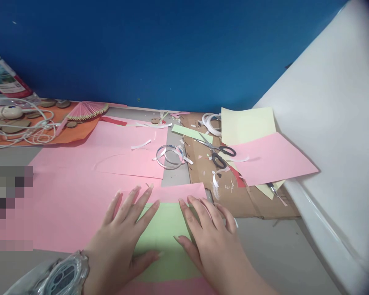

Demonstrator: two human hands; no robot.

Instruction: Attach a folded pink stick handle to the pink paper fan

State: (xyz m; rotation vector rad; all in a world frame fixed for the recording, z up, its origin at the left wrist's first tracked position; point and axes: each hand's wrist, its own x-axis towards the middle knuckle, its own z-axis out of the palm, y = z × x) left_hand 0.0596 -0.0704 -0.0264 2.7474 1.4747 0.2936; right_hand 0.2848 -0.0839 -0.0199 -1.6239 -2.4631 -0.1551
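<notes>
My left hand (pixel 123 233), with a clear watch (pixel 64 276) at the wrist, lies flat with fingers spread. Beside it, my right hand (pixel 213 233) is flat too, its fingers apart. Both press on a green sheet of paper (pixel 164 233), which lies on a pink sheet of paper (pixel 184 191) that shows above and below it. The palms cover the green sheet's sides. Just beyond my fingertips is a roll of clear tape (pixel 169 157). Scissors (pixel 217 149) with black handles lie partly open to the right.
Large pink paper (pixel 64 192) spreads across the left. Brown cardboard (pixel 255 205) at the right bears loose pink paper (pixel 273 159), pale yellow paper (pixel 247 123) and white tape rolls (pixel 212 123). A folded fan (pixel 87 110), tangled white cable (pixel 39 127) and bottle (pixel 7 78) stand back left, before a blue wall.
</notes>
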